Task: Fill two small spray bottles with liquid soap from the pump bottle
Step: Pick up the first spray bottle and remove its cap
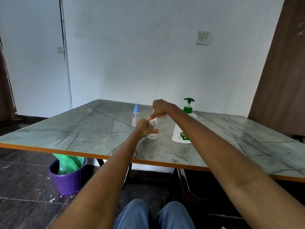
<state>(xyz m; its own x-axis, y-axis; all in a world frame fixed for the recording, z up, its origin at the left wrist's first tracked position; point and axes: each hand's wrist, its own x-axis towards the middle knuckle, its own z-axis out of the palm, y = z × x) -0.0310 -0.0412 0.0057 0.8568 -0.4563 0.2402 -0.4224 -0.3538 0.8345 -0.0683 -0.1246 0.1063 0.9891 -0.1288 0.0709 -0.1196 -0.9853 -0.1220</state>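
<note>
A clear small spray bottle (153, 129) stands on the marble-look table (82, 129), with my left hand (146, 128) wrapped around its body. My right hand (160, 109) is above it, fingers closed on its white spray cap (154, 119). A second small spray bottle (135, 115) with a blue cap stands upright just to the left, untouched. The white pump bottle (179, 133) with a green pump head stands to the right, partly hidden behind my right forearm.
A purple bucket (68, 177) with a green plastic bag sits on the dark floor under the table's front left edge. The table's orange front edge (66, 152) runs across the view. A white wall lies behind the table, and my knees show at the bottom.
</note>
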